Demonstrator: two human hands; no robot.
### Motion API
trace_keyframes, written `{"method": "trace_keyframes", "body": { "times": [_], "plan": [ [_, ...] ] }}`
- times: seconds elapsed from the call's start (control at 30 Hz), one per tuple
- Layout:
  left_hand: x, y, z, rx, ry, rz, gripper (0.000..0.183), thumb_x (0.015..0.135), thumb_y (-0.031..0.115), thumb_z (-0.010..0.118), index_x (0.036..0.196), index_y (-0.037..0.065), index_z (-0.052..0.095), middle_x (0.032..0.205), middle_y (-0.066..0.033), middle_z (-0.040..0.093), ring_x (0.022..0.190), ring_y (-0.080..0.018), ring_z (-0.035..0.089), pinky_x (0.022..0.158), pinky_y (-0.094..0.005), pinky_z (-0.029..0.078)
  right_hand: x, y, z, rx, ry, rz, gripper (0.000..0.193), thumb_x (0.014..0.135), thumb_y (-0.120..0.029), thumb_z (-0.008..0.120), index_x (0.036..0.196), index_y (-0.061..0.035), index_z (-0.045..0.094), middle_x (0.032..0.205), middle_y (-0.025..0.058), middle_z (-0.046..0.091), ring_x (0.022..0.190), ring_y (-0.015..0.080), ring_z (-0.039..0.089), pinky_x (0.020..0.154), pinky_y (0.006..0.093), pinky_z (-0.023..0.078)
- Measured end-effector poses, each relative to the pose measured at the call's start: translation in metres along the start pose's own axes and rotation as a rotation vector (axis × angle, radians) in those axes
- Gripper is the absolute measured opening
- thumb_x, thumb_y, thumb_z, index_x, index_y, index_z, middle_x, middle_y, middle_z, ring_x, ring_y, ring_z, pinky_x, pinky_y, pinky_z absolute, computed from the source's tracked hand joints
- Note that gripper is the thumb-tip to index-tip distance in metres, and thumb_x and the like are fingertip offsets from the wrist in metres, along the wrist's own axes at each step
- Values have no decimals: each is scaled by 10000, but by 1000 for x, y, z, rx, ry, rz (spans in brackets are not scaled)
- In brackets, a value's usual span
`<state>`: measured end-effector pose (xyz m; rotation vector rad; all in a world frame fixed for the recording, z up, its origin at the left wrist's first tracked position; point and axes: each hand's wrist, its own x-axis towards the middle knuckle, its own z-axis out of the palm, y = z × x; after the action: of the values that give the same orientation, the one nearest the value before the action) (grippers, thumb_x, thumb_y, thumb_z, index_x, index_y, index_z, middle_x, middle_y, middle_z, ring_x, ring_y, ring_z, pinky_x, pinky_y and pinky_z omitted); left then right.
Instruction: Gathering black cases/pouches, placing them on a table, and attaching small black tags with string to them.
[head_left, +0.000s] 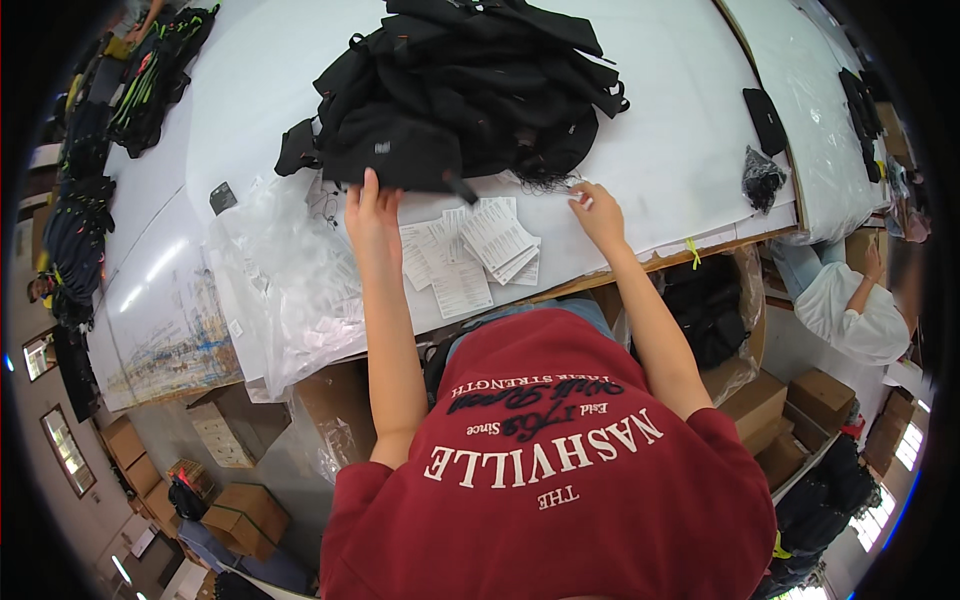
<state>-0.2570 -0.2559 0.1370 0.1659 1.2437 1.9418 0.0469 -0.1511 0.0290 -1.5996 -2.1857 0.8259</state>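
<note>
My left hand [373, 215] grips the near edge of a black fabric piece [395, 150] with a small pale label, thumb on top and fingers below. The piece lies at the front of a heap of black fabric articles [460, 80] with straps and loops. My right hand [600, 215] is right of it with fingertips pinched together; whatever they hold is too small to make out. Close to those fingertips lies a bunch of thin black strings [545, 178]. Between my hands, printed white paper slips [497, 238] lie overlapping on the white table [670, 130].
Crumpled clear plastic bags [290, 290] spread left of my left forearm. A small bag of black bits [763, 180] and a black pouch [765, 120] lie at the right. More black articles hang over the far left edge. Cardboard boxes [245, 520] stand below; a person in white [855, 310] sits at right.
</note>
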Motion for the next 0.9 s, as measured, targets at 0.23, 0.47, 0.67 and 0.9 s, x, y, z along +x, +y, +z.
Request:
{"method": "trace_keyframes", "body": {
  "times": [0.23,0.47,0.67,0.9],
  "plan": [
    [21,3,2,434,-206,-74,421,908,191,564,1231,-63,473,1070,-128,614,913,-180,618,794,-276,490,11,-29,48,18,139,47,318,745,-236,709,1010,-112,588,970,79,571,842,269,593,710,385,478],
    [-51,6,-75,527,-185,-216,359,939,242,498,1198,-3,538,1050,-110,625,881,-161,609,821,-271,458,34,-48,57,-140,61,-143,597,678,-181,741,1238,-192,537,918,88,513,819,289,577,696,388,486],
    [-83,3,-137,414,84,-274,320,931,241,500,1133,0,562,1031,-104,626,844,-149,601,781,-269,456,65,-36,42,-185,-26,-236,399,694,-203,719,1078,-144,626,885,85,569,803,283,595,692,402,487],
    [-67,-14,-141,783,25,-233,351,874,296,583,1064,2,573,966,-100,633,795,-162,597,755,-271,445,55,-46,-11,7,-147,-185,186,749,-184,706,825,-23,655,699,112,639,628,245,614,598,335,482]
  ]
}}
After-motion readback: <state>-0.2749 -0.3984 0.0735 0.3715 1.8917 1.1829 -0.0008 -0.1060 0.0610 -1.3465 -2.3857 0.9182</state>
